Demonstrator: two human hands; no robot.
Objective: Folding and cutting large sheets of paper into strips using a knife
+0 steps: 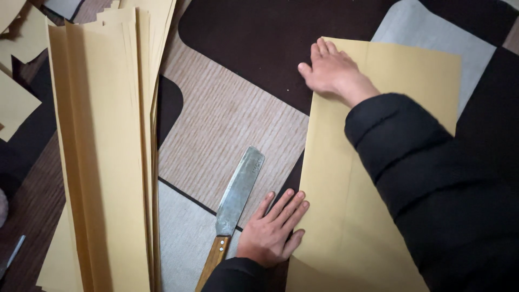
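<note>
A large yellow-tan paper sheet point(346, 178) lies on the patterned floor at the right. My right hand point(331, 70) presses flat on its far left corner, fingers together, with a black sleeve over the arm. My left hand point(273, 230) lies flat on the floor beside the sheet's near left edge, fingertips touching that edge. Neither hand grips anything. Just left of my left hand lies a long flat metal blade with a wooden handle point(233, 203), untouched.
A tall stack of long yellow-tan paper strips point(105, 146) lies along the left. More loose paper pieces point(13, 103) sit at the far left. The floor covering point(227, 119) has dark brown, beige and grey patches.
</note>
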